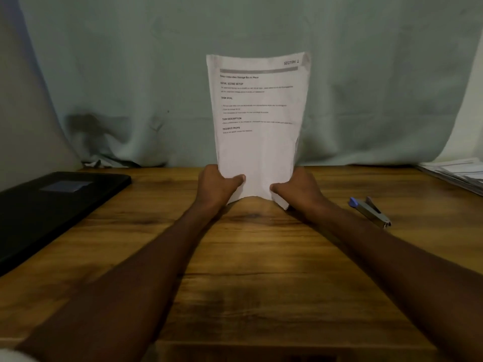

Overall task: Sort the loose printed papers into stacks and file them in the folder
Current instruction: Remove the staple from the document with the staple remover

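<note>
A printed sheet [257, 121] is held upright above the middle of the wooden bench [261, 270], its lower corners pinched by the left hand [218, 182] and the right hand [298, 186], each thumb pressed on the front face. Whether more than one page is held cannot be told.

The bottom edge is already bowed between the two grips, so a crease or tear could be caused by squeezing the hands closer. The sheet could also flop forward, being held only at its foot.

"SECTION 1" is printed at the top right. The headings "INITIAL SCENE SETUP", "TASK GOAL", "TASK DESCRIPTION" and "REQUIRED PROPS" can be read; the body text is too blurred.

A black folder [52, 205] lies closed at the left, further loose papers [457, 172] at the far right, and a stapler [371, 211] near the right hand.
</note>
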`<control>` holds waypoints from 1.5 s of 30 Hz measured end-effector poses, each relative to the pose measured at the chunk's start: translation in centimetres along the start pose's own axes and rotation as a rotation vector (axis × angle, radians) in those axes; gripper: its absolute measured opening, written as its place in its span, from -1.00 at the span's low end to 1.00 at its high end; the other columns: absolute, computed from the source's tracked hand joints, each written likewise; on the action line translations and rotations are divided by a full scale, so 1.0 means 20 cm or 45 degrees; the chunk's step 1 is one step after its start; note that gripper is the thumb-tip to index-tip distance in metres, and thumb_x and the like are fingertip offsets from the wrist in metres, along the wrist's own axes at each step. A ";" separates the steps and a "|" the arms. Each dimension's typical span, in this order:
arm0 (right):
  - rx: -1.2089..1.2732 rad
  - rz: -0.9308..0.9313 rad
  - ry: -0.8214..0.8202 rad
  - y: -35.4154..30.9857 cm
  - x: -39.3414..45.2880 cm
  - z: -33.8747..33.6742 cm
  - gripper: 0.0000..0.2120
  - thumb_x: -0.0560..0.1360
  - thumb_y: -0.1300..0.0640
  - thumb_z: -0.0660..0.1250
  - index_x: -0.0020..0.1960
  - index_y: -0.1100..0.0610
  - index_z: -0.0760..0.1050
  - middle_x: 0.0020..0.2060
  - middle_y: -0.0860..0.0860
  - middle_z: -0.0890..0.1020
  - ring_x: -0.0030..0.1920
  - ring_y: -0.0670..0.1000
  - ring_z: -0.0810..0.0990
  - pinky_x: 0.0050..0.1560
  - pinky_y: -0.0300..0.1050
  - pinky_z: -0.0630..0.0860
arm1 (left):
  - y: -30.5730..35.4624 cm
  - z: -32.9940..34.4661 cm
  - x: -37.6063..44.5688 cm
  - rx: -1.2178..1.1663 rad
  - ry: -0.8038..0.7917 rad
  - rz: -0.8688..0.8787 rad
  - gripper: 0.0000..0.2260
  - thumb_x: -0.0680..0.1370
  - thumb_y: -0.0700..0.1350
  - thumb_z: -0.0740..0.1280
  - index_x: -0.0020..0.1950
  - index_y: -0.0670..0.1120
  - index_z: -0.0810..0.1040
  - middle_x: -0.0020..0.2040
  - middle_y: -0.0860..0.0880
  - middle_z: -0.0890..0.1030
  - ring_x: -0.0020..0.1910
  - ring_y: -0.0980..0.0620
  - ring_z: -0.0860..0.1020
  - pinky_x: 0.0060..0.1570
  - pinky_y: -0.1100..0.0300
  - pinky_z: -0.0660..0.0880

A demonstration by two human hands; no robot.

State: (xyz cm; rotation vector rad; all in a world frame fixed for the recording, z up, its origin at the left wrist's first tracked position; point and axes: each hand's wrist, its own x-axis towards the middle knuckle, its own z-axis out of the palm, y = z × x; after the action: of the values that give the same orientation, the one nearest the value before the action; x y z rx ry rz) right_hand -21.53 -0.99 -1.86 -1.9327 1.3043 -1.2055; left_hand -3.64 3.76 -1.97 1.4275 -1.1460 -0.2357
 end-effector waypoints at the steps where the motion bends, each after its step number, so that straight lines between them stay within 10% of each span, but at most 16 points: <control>1: 0.002 0.016 0.009 0.00 0.00 0.00 -0.68 0.46 0.24 0.47 0.20 0.23 0.60 0.04 0.06 0.67 -0.04 0.04 0.62 -0.17 -0.17 0.56 | 0.01 0.00 0.00 0.002 0.007 -0.001 -0.58 0.48 -0.11 0.58 0.28 -0.22 0.62 0.14 -0.12 0.68 0.00 0.04 0.62 -0.02 0.22 0.53; 35: -0.100 0.035 -0.137 0.05 0.02 -0.01 -0.37 0.39 0.17 0.59 0.41 0.18 0.48 0.30 0.13 0.60 0.24 0.15 0.60 0.16 0.00 0.60 | -0.07 -0.03 0.03 0.110 -0.208 -0.076 -0.46 0.47 -0.06 0.59 0.39 -0.20 0.55 0.31 -0.16 0.62 0.24 -0.11 0.60 0.15 0.13 0.53; 41: 0.706 0.465 -0.258 -0.01 0.03 -0.05 -0.52 0.36 0.34 0.57 0.25 0.18 0.59 0.04 0.09 0.73 0.06 0.16 0.70 0.09 0.16 0.67 | -0.01 -0.08 0.08 -0.236 -0.175 -0.152 -0.69 0.43 -0.09 0.61 0.10 -0.09 0.63 -0.01 -0.03 0.71 -0.16 0.07 0.68 -0.22 0.25 0.61; 45: 1.079 0.580 -0.487 -0.06 0.01 -0.06 -0.58 0.38 0.41 0.51 0.22 0.23 0.61 -0.02 0.13 0.75 -0.07 0.11 0.75 -0.26 -0.10 0.66 | 0.02 -0.14 0.12 -0.610 -0.098 -0.362 -0.67 0.42 -0.03 0.62 0.09 -0.12 0.64 -0.21 -0.07 0.71 -0.35 0.03 0.61 -0.27 0.10 0.58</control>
State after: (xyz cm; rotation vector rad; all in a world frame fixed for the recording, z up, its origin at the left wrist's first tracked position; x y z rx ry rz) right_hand -22.05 -0.64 -0.29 -1.0974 0.7716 -0.8810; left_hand -0.63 3.85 0.22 1.1511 -0.8664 -0.7217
